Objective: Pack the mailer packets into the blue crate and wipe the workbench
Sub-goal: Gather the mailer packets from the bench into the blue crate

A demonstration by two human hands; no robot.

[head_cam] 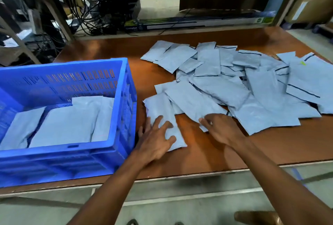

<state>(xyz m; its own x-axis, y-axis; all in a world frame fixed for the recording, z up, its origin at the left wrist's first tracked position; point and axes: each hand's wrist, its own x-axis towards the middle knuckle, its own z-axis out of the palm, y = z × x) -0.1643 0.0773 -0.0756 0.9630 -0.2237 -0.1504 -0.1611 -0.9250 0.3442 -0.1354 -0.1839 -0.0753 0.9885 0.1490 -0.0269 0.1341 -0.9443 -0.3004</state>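
Observation:
A blue crate (124,88) stands on the left of the brown workbench (270,145), with several grey mailer packets (66,125) lying inside. A loose heap of grey mailer packets (234,80) covers the bench's right half. My left hand (155,140) lies flat, fingers spread, on the nearest packet (162,106), just right of the crate's wall. My right hand (221,127) pinches the near corner of a long packet (191,100) beside it. No cloth is in view.
A metal shelf frame with tangled cables (100,14) and a long boxed item (180,23) stands behind the bench. Cardboard boxes (310,1) sit at the far right. The bench's front edge (180,176) runs just under my forearms.

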